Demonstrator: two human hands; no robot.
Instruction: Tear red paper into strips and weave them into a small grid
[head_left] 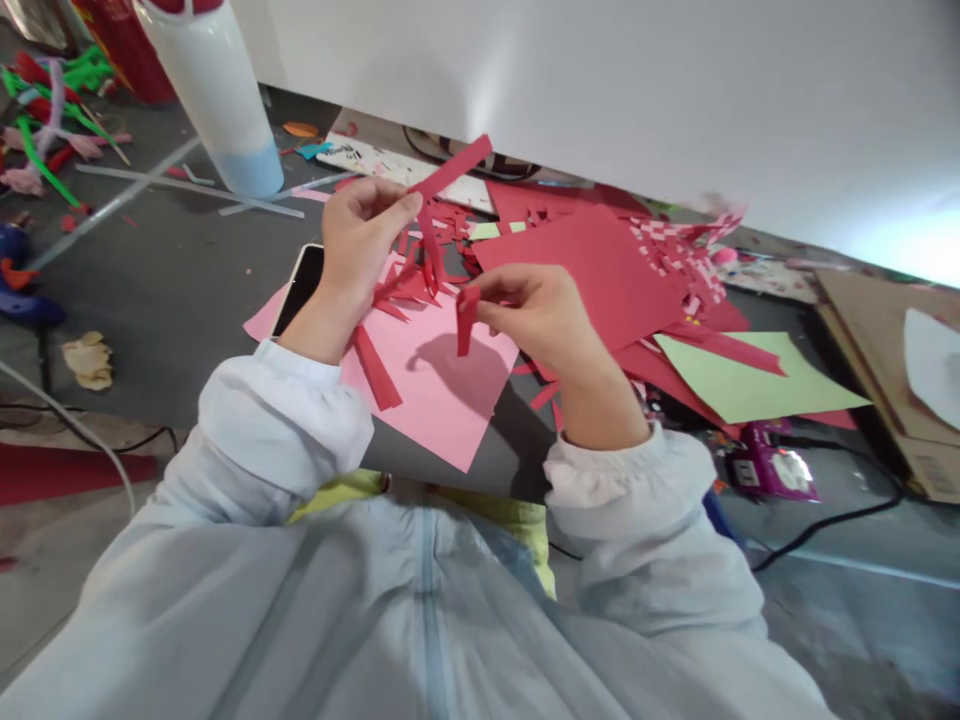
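My left hand point(365, 235) pinches a red paper strip point(456, 165) between thumb and fingers, its free end pointing up to the right. Another red length hangs down below that hand; whether it is the same strip I cannot tell. To the right, my right hand point(536, 310) is closed on a short folded red paper piece point(466, 322), which dangles from the fingertips. Both hands are above a pink paper sheet point(442, 390) on the dark table. Red paper scraps point(401, 290) and a loose red strip point(376, 368) lie on the pink sheet. A phone point(298, 290) is partly hidden behind my left wrist.
Red sheets point(577, 270) and a pale green sheet point(757, 375) are at the right, near a purple packet point(780, 470) and cardboard point(885, 380). A white and blue bottle point(225, 110) stands at back left, beside coloured pipe cleaners point(56, 120). A white panel point(600, 90) closes off the back.
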